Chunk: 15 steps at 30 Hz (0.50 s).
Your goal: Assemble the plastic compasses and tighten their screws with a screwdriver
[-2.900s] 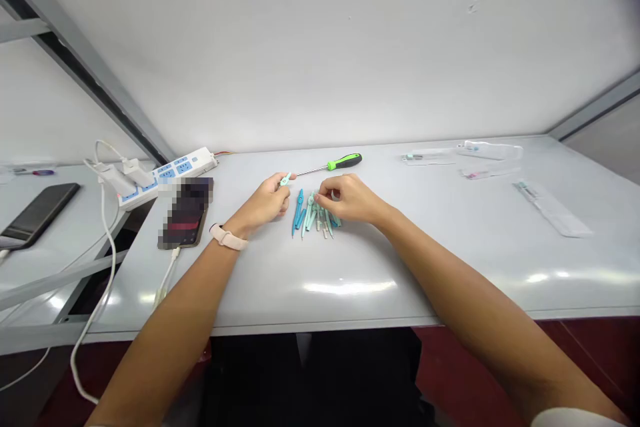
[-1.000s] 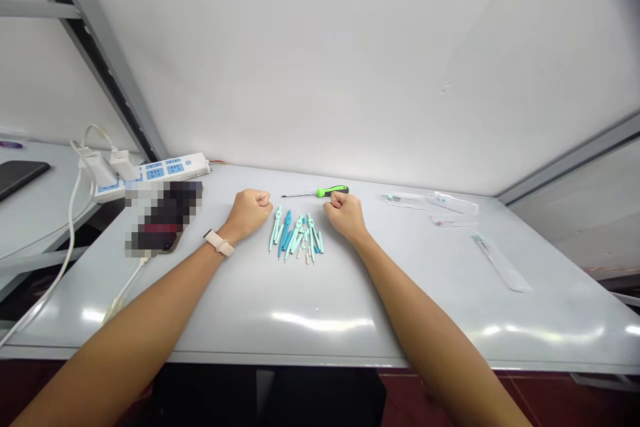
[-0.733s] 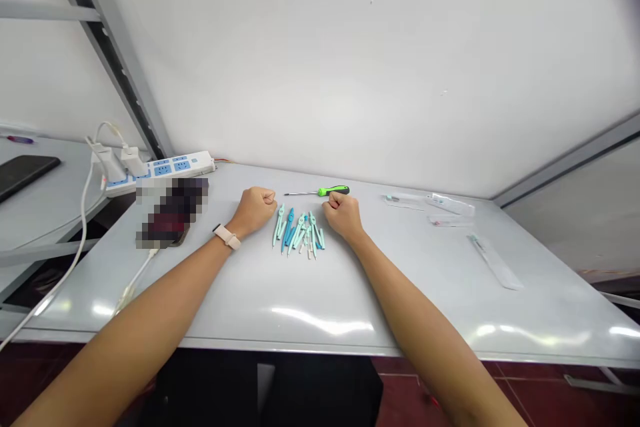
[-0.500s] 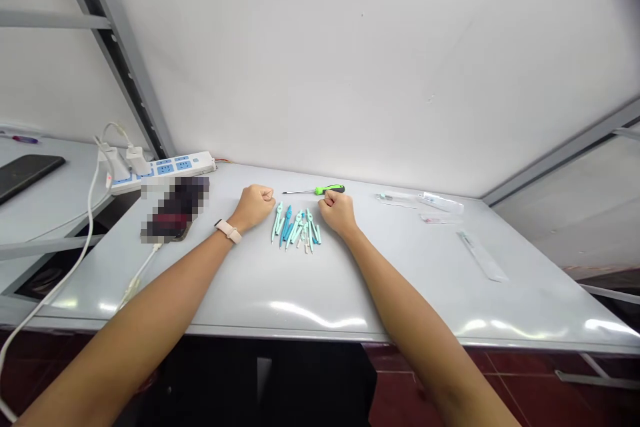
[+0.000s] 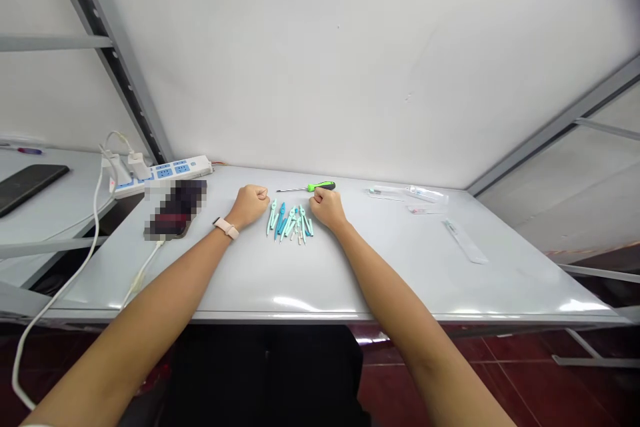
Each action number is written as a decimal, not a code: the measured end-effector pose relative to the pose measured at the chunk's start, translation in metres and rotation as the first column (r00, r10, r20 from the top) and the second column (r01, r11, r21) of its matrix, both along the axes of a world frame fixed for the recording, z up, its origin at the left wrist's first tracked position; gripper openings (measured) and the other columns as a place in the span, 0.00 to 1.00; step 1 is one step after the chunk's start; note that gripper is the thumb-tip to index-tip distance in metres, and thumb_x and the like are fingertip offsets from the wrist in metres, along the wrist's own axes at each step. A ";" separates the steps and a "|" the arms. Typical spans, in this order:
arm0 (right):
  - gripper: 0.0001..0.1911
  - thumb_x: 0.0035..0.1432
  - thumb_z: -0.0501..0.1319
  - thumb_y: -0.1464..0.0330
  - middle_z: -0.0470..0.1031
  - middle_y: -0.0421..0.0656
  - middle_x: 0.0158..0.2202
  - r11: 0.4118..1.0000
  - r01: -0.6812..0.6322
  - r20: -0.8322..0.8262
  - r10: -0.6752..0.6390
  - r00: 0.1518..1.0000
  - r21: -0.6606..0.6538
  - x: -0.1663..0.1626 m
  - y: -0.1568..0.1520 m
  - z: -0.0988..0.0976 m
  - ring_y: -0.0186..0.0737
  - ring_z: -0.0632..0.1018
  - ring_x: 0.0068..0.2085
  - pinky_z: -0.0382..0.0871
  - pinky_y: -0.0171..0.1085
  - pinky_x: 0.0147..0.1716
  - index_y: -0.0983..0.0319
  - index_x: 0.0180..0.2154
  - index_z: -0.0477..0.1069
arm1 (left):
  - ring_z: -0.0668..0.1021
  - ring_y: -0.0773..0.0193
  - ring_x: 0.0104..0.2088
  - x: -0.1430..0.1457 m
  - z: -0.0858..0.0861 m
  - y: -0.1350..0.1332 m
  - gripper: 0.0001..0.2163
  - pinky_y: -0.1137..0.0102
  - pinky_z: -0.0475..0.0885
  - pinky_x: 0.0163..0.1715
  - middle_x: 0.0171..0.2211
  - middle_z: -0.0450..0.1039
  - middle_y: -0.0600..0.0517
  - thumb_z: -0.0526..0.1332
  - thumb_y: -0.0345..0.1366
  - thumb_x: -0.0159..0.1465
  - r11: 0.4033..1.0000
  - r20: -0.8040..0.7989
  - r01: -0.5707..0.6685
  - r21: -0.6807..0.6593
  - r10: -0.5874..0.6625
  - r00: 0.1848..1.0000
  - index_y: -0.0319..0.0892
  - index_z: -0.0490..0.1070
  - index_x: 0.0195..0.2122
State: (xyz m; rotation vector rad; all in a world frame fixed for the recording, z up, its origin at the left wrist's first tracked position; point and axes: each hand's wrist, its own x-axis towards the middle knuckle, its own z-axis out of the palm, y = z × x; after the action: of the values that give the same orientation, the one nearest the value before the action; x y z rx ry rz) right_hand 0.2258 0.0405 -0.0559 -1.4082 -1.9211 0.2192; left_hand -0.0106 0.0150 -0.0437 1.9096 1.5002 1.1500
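Note:
My left hand (image 5: 250, 204), with a pale band on its wrist, is closed in a fist on the grey table (image 5: 240, 280). My right hand (image 5: 327, 207) makes a similar fist across from it. Nothing shows in either. Between them lie several drawing compasses, among them a mint one (image 5: 271, 216) beside my left fist, a blue one (image 5: 281, 219) and another mint one (image 5: 304, 223) nearer my right fist. Small loose pieces lie among them, too small to make out. Behind my right fist is a screwdriver (image 5: 320, 187) with a green and black handle, its shaft pointing left.
Clear plastic sleeves (image 5: 465, 241) lie to the right, some with mint pieces inside. A power strip (image 5: 200, 165) with plugged-in chargers sits at the back left. Near it is a blurred-out dark device (image 5: 177, 207) on a white cable. A black phone (image 5: 30, 187) rests farther left.
The view has shifted slightly, so the table and its things appear a little moved. Both fists stay closed on either side of the compasses.

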 end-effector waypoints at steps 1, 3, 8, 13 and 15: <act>0.19 0.52 0.54 0.78 0.46 0.34 0.20 1.000 0.001 0.004 -0.001 1.000 0.000 0.000 0.000 0.000 0.35 0.52 0.25 0.48 0.40 0.30 0.55 0.22 0.44 | 0.50 0.68 0.25 0.000 0.000 0.000 0.15 0.65 0.48 0.29 0.21 0.41 0.57 0.54 0.28 0.50 1.000 -0.001 0.002 0.004 -0.002 1.000 0.45 0.42 0.20; 0.19 0.51 0.54 0.78 0.46 0.34 0.19 1.000 0.000 0.011 0.000 1.000 0.001 0.000 0.000 0.000 0.35 0.52 0.25 0.49 0.39 0.29 0.55 0.22 0.45 | 0.50 0.68 0.25 0.000 0.000 -0.001 0.15 0.66 0.48 0.29 0.20 0.41 0.58 0.54 0.28 0.50 1.000 -0.002 0.007 0.011 -0.007 1.000 0.45 0.42 0.20; 0.19 0.52 0.54 0.79 0.47 0.34 0.19 1.000 0.005 0.035 -0.005 0.999 0.012 -0.001 0.001 0.001 0.35 0.53 0.25 0.49 0.39 0.29 0.55 0.21 0.45 | 0.50 0.67 0.25 0.000 0.000 0.000 0.15 0.66 0.48 0.28 0.20 0.41 0.58 0.54 0.29 0.49 0.999 -0.005 0.029 0.019 -0.029 1.000 0.46 0.42 0.20; 0.20 0.55 0.55 0.80 0.51 0.34 0.19 1.000 0.019 0.096 -0.020 0.995 0.005 -0.001 0.001 0.000 0.34 0.56 0.24 0.52 0.38 0.29 0.57 0.20 0.49 | 0.50 0.67 0.25 0.000 0.000 0.000 0.15 0.66 0.48 0.28 0.20 0.41 0.58 0.54 0.30 0.49 0.999 -0.009 0.041 0.025 -0.041 0.999 0.46 0.42 0.20; 0.18 0.61 0.57 0.78 0.58 0.35 0.20 1.000 0.019 0.131 -0.018 0.991 -0.007 0.000 0.001 -0.002 0.33 0.62 0.25 0.58 0.37 0.29 0.59 0.21 0.58 | 0.50 0.66 0.25 0.000 -0.001 0.000 0.15 0.66 0.48 0.28 0.21 0.40 0.58 0.54 0.30 0.49 0.999 -0.010 0.043 0.027 -0.043 0.999 0.46 0.42 0.20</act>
State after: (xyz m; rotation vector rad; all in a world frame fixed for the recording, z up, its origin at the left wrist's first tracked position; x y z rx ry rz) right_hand 0.2254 0.0417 -0.0577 -1.4774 -2.0139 0.1288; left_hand -0.0108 0.0147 -0.0442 1.9586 1.4483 1.1486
